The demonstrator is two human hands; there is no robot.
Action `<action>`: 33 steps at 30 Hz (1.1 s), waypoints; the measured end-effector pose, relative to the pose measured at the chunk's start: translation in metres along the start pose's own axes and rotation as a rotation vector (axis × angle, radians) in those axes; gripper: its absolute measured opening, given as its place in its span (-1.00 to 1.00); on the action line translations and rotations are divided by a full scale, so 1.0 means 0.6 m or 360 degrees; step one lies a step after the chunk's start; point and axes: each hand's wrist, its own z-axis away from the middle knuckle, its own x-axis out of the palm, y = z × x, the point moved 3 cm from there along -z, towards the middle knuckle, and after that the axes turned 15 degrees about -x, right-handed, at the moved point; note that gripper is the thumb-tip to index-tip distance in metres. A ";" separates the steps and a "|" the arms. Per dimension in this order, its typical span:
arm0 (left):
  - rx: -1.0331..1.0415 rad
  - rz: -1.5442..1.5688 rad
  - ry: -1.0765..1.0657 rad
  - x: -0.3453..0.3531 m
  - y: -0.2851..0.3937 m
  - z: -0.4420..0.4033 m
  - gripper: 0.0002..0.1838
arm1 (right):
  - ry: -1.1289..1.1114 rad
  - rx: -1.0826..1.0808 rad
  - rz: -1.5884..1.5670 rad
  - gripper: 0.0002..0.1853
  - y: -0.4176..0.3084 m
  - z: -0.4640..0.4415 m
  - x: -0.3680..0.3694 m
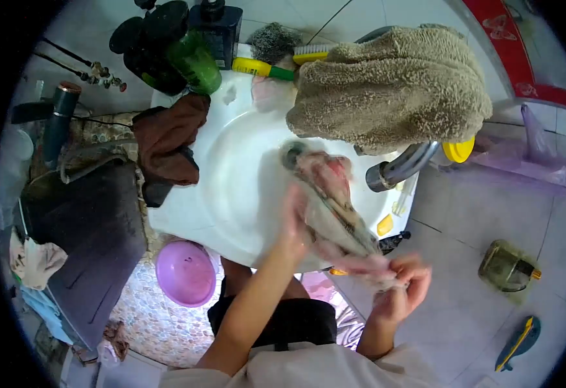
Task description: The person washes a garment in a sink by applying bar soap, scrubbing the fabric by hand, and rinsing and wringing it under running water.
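Observation:
A wet, pale cloth (344, 223) with a red patch and darker bands stretches diagonally over the white sink (221, 174). Its upper end hangs into the basin near the drain, and its lower end is bunched up at the rim. My right hand (404, 288) grips this bunched end with curled fingers, just outside the basin's front right edge. Against the cloth's left side is my left hand (293, 223), smeared by motion, so its fingers cannot be made out. The chrome faucet (402, 171) points into the basin just right of the cloth.
A thick beige towel (393, 87) covers the sink's back right. Brown cloth (173, 139) drapes over the left rim. Behind stand a green bottle (195, 61) and a dark pump bottle (217, 29). A yellow-green tube (261, 68) lies on the ledge. A pink basin (186, 273) sits below left.

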 end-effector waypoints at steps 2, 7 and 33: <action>0.0425 0.0131 0.0314 -0.048 0.041 0.006 -0.31 | 0.0250 0.0166 -0.0112 -0.80 0.058 -0.009 -0.042; 0.0404 0.0106 0.0161 -0.022 0.134 0.046 -0.39 | -0.0224 0.0130 -0.0103 -0.80 0.105 0.003 -0.057; 0.1010 -0.1980 0.0874 0.070 0.109 0.137 -0.74 | 0.0353 0.0635 -0.0706 -0.74 0.231 -0.063 0.044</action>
